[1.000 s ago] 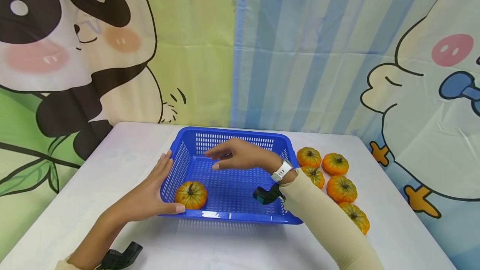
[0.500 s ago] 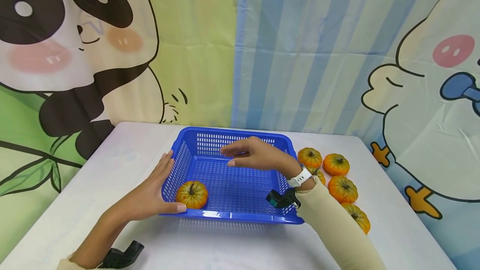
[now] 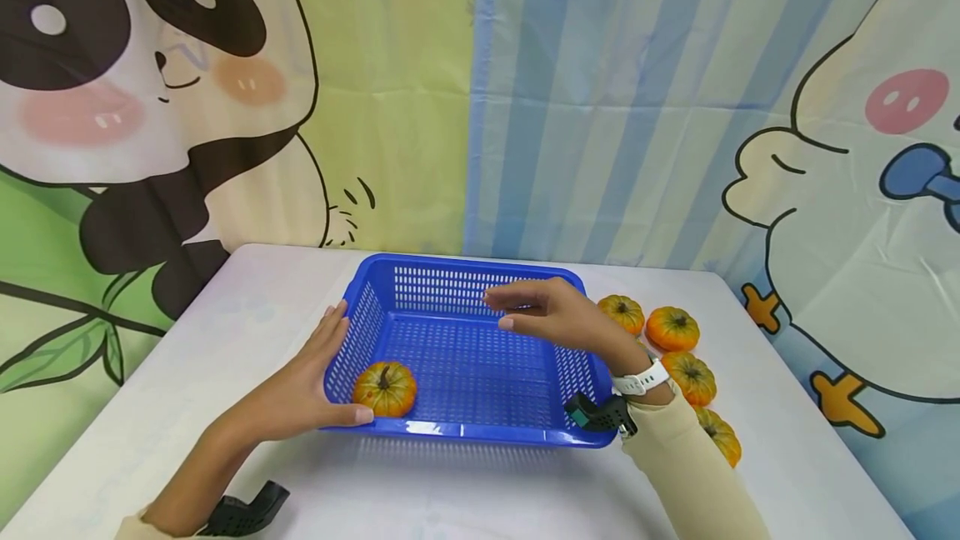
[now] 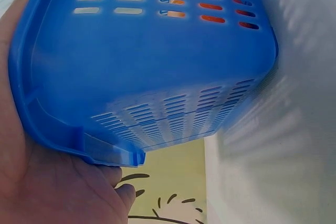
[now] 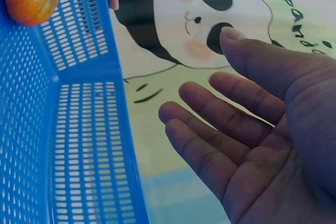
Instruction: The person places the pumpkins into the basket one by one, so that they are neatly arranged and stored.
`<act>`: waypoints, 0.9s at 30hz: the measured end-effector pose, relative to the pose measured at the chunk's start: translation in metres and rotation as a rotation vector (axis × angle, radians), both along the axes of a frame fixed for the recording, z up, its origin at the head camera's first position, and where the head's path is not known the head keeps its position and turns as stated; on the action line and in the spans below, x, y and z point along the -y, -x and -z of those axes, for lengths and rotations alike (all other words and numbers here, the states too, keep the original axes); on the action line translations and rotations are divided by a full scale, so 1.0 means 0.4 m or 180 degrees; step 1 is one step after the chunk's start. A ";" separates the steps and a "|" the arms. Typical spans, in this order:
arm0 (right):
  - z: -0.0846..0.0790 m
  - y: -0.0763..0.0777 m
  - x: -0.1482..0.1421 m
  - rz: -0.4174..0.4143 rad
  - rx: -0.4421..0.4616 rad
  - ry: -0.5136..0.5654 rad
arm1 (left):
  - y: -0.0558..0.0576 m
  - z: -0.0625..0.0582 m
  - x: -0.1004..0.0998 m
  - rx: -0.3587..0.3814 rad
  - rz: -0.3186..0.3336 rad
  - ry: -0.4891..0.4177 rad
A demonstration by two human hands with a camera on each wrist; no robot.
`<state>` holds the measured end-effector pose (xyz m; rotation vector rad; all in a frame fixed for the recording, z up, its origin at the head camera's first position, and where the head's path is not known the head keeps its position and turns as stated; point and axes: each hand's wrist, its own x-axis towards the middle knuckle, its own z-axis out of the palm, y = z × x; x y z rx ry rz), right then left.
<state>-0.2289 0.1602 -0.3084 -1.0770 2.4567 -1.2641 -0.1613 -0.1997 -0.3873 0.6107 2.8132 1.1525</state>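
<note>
A blue plastic basket with slotted walls stands on the table, with one small orange-green pumpkin lying in its front left corner. My left hand rests against that same corner, its straight fingers along the left rim and its thumb at the front rim. In the left wrist view, the palm lies against the rim. Over the right part of the basket is my right hand, holding nothing; the right wrist view shows its fingers relaxed and spread from the thumb.
To the right of the basket, several more pumpkins sit on the white table, some partly behind the right forearm. A curtain with cartoon animals hangs behind the table.
My right hand has moved to the right over the basket, toward the pumpkins outside it, and its forearm covers more of them. The left hand and the pumpkin in the basket have stayed in place.
</note>
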 end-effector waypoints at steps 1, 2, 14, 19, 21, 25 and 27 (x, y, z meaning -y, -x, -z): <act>0.003 -0.002 -0.008 0.0017 -0.0002 0.0044 | 0.000 0.000 0.000 0.0000 -0.0003 0.0004; 0.007 -0.005 -0.016 0.0032 -0.0009 0.0085 | -0.001 0.000 0.000 -0.0001 -0.0005 0.0008; 0.020 -0.037 -0.108 0.0456 -0.0084 0.0141 | -0.006 -0.002 0.000 0.0005 -0.0042 0.0070; 0.024 -0.047 -0.143 0.0715 -0.0270 0.0281 | -0.005 -0.002 -0.001 0.0013 -0.0041 0.0081; 0.027 -0.050 -0.156 0.0818 -0.0373 0.0350 | -0.005 -0.002 -0.001 0.0008 -0.0032 0.0058; 0.037 -0.055 -0.180 0.0998 -0.0485 0.0420 | -0.005 -0.003 0.000 -0.0005 -0.0011 0.0027; 0.045 -0.058 -0.192 0.1109 -0.0499 0.0416 | -0.004 -0.003 0.000 -0.0011 -0.0003 0.0014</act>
